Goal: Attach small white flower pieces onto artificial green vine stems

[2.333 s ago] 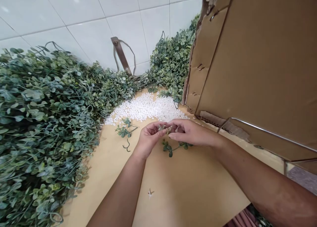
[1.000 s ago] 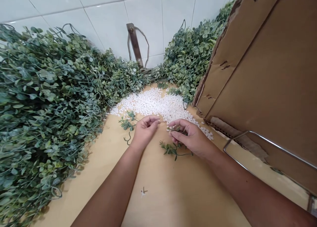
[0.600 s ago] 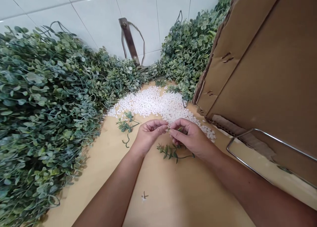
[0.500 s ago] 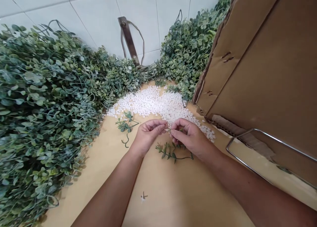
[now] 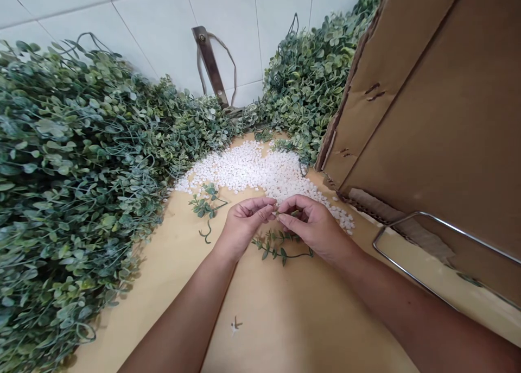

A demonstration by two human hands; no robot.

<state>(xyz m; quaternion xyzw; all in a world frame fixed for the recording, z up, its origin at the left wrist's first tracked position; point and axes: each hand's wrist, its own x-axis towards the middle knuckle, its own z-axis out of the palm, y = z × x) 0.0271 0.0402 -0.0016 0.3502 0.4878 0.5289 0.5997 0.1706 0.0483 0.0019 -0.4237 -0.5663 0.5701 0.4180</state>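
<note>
My left hand (image 5: 249, 221) and my right hand (image 5: 306, 221) meet fingertip to fingertip in front of a heap of small white pieces (image 5: 260, 166). Both are closed in a pinch. A tiny pale piece (image 5: 276, 212) shows between the fingertips, mostly hidden by them. Below my right hand hangs or lies an artificial leaf sprig (image 5: 280, 250), its upper end running up behind the fingers, so it appears held there. Left of my hands, a second leaf sprig (image 5: 205, 203) lies on the tan surface (image 5: 260, 308), near a short curved green stem (image 5: 206, 232).
Thick piles of artificial greenery stand at left (image 5: 81, 172) and back right (image 5: 313, 80). A cardboard box (image 5: 431, 118) rises on the right, with a bent metal rod (image 5: 448, 229) before it. A small star-shaped bit (image 5: 235, 325) lies in front. A metal bracket (image 5: 210, 63) leans on the tiled wall.
My hands stay pinched together, with the right fingertips slightly closer to the left. The sprig under my right hand has shifted slightly left and up.
</note>
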